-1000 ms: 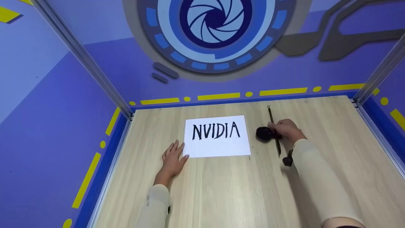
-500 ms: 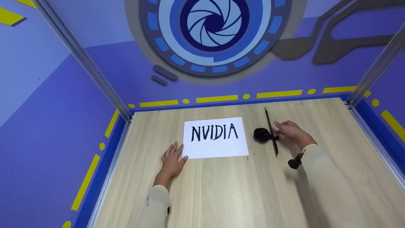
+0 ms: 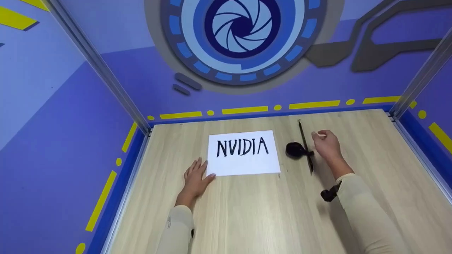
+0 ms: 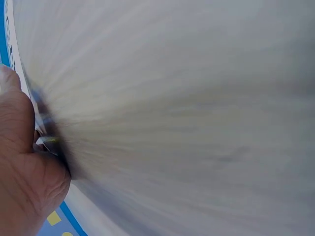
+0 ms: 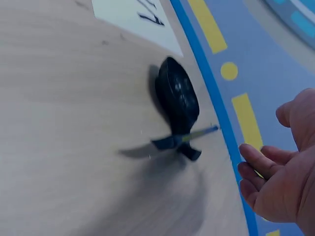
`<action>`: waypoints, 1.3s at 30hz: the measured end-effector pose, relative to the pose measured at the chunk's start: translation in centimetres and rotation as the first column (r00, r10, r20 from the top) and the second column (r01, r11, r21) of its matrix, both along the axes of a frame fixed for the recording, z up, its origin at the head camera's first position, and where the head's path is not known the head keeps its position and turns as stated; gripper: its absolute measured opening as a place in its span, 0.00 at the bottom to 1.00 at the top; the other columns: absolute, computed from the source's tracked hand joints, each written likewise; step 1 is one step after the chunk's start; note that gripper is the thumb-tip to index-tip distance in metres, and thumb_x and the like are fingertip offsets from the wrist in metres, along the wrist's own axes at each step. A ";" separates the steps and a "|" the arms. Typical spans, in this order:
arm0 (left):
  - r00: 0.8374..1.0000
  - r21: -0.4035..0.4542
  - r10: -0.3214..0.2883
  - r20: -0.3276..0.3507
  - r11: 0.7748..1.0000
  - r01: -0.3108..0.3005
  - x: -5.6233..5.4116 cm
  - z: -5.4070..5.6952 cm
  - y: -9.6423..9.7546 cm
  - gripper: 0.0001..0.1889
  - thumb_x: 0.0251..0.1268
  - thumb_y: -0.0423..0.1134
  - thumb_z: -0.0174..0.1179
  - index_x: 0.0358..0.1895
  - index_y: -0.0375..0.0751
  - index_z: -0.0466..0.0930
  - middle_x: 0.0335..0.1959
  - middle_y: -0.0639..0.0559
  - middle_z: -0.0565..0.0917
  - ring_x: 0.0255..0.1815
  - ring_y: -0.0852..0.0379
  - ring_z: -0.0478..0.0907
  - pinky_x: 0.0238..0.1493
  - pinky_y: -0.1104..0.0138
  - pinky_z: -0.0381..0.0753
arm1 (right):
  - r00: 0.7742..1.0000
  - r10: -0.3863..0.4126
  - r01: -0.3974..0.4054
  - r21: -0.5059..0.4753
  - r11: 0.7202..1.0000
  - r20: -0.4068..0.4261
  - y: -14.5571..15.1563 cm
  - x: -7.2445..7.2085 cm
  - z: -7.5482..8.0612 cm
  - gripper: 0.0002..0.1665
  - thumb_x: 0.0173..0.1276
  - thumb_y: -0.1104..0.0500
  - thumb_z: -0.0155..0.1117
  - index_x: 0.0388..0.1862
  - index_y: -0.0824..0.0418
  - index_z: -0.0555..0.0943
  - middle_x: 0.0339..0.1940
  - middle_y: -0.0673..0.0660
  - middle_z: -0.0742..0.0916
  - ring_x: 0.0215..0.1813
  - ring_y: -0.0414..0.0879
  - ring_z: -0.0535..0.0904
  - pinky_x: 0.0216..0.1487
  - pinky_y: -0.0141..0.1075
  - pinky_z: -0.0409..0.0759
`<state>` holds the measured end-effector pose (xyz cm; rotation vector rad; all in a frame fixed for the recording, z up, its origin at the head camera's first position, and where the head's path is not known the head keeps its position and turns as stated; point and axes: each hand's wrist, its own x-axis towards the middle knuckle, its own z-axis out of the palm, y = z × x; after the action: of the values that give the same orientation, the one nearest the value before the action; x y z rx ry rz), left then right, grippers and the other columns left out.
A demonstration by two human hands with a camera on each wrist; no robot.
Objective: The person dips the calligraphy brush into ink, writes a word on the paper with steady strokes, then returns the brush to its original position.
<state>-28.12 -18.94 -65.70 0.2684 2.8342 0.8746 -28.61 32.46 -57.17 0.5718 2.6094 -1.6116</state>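
A white sheet of paper (image 3: 243, 166) lettered "NVIDIA" in black lies on the table. My left hand (image 3: 195, 179) rests at its lower left corner, fingers spread and thumb over the edge; the left wrist view shows mostly thumb and palm (image 4: 27, 162). To the right of the sheet is a small black ink dish (image 3: 295, 150) with a short handle. A dark writing brush (image 3: 302, 132) lies across that handle, hanging loop toward the back wall and dark tip toward me. Just right of the brush, apart from it, my right hand (image 3: 328, 146) holds nothing, its fingers loosely curled.
The wooden table (image 3: 247, 211) meets a blue-purple back wall (image 3: 120, 70) with yellow marks, and side walls stand left and right. Small dark specks (image 5: 105, 43) show on the wood between sheet and dish. A black wrist camera (image 3: 330, 194) sits below my right wrist.
My right hand has let go of the brush, leaving it across the dish's handle, and has drawn away to the right. The left hand stays at the sheet's corner.
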 end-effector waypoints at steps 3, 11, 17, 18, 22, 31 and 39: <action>1.000 0.003 0.006 0.003 1.000 -0.006 -0.1 -0.1 0.2 0.43 0.78 0.65 0.58 0.87 0.49 0.58 0.91 0.43 0.49 0.92 0.37 0.42 0.87 0.36 0.37 | 0.999 -0.023 0.022 -0.006 1.000 -0.023 -1.0 0.5 0.2 0.45 0.85 0.35 0.46 0.85 0.64 0.59 0.73 0.71 0.78 0.67 0.63 0.79 0.60 0.50 0.79; 1.000 -0.012 0.007 -0.007 1.000 -0.007 -0.6 -0.7 0.2 0.44 0.76 0.65 0.60 0.86 0.49 0.58 0.91 0.43 0.50 0.92 0.37 0.43 0.87 0.35 0.38 | 0.996 -0.033 0.033 0.000 0.999 -0.083 -2.4 2.3 0.1 0.42 0.85 0.39 0.48 0.84 0.64 0.60 0.69 0.70 0.81 0.66 0.62 0.81 0.61 0.48 0.78; 1.000 -0.038 0.010 -0.008 0.999 -0.011 -0.9 -0.7 -0.2 0.46 0.74 0.65 0.62 0.87 0.50 0.56 0.91 0.45 0.49 0.92 0.38 0.42 0.87 0.36 0.37 | 0.992 -0.049 0.051 0.014 0.999 -0.120 -3.0 3.5 -0.2 0.38 0.85 0.40 0.50 0.80 0.64 0.66 0.66 0.70 0.84 0.59 0.54 0.83 0.53 0.37 0.77; 1.000 -0.043 0.010 -0.006 0.999 -0.010 -0.9 -0.7 -0.3 0.46 0.74 0.65 0.63 0.87 0.50 0.56 0.91 0.45 0.48 0.92 0.38 0.41 0.87 0.36 0.37 | 0.990 -0.066 0.068 0.009 0.998 -0.128 -3.1 3.7 -0.3 0.37 0.85 0.40 0.51 0.79 0.63 0.68 0.65 0.69 0.85 0.56 0.50 0.84 0.51 0.34 0.77; 1.000 -0.054 0.013 -0.001 0.998 -0.013 -0.9 -0.8 -0.3 0.48 0.72 0.64 0.65 0.87 0.50 0.56 0.92 0.45 0.48 0.92 0.38 0.42 0.87 0.36 0.39 | 0.966 -0.158 0.161 -0.005 0.987 -0.203 -3.5 4.4 -0.8 0.27 0.84 0.44 0.55 0.68 0.62 0.79 0.56 0.64 0.90 0.42 0.33 0.82 0.43 0.26 0.77; 0.999 -0.040 0.028 -0.027 0.999 -0.029 -1.6 -0.7 0.1 0.48 0.70 0.62 0.69 0.86 0.49 0.59 0.91 0.44 0.51 0.92 0.39 0.44 0.86 0.35 0.41 | 0.951 -0.104 0.138 0.098 0.986 -0.291 -3.7 5.5 -1.6 0.25 0.85 0.45 0.55 0.63 0.62 0.83 0.56 0.62 0.90 0.52 0.49 0.80 0.57 0.42 0.76; 0.999 -0.012 0.038 -0.016 0.999 -0.039 -1.8 -0.9 0.6 0.45 0.74 0.60 0.65 0.86 0.45 0.59 0.91 0.42 0.52 0.92 0.38 0.44 0.87 0.37 0.39 | 0.915 0.111 0.012 0.301 0.954 -0.388 -4.7 5.6 -2.1 0.28 0.82 0.51 0.62 0.70 0.68 0.80 0.69 0.72 0.84 0.73 0.70 0.77 0.76 0.65 0.67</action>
<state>-29.95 -18.38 -66.61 0.2208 2.8677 0.8659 -23.05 27.77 -59.31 0.1840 3.1687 -1.4583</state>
